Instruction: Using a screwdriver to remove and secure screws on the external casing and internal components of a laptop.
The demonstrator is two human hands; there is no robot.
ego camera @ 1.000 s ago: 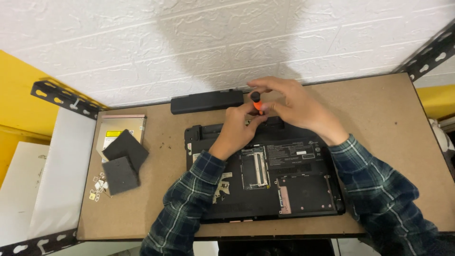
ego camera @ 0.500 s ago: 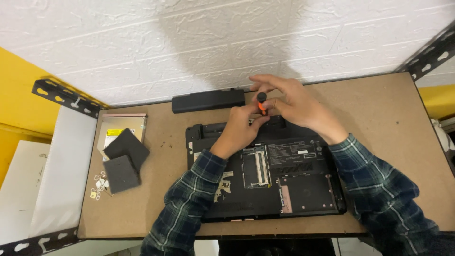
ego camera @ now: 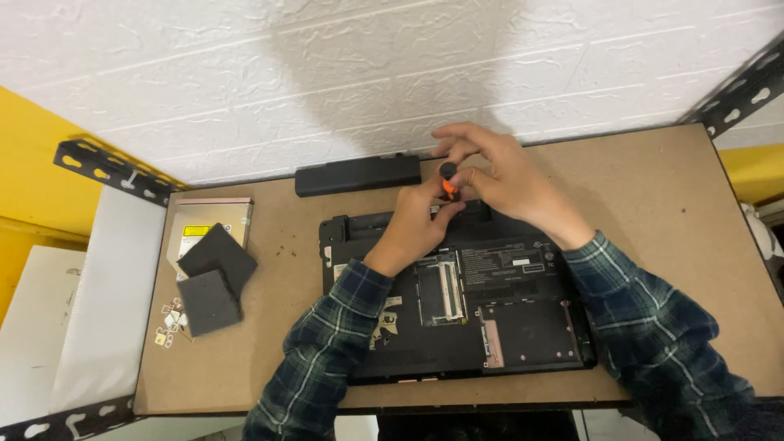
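Two hands meet over the far edge of an upturned black laptop [ego camera: 457, 314], which lies base-up near the middle of a brown fibreboard bench [ego camera: 653, 212]. The right hand [ego camera: 510, 175] pinches the black cap of a small orange-and-black screwdriver [ego camera: 447, 181] between thumb and fingertips, with the remaining fingers curled loosely above. The left hand [ego camera: 416, 233] steadies the lower part of the tool, its fingers pressed together around the shaft; the tip itself is hidden behind them. The screwdriver stands close to upright over the far rim of the chassis, beside the empty battery bay. The long black battery [ego camera: 358, 175] lies just beyond the laptop, against the white wall. An open memory slot [ego camera: 441, 287] shows in the base between the two plaid sleeves.

To the left, well apart from the laptop, a silver optical drive [ego camera: 196, 224] rests under two dark cover plates [ego camera: 214, 273], with a scatter of small loose parts [ego camera: 170, 320] beside them.

Judged from this pose, the step goes best with the driver kept square to the screw head, steady downward pressure applied from the cap, and the turning done by the fingertips alone. A tilted shaft is likely to slip and round the head. The lower hand should guide the shaft without gripping it hard.
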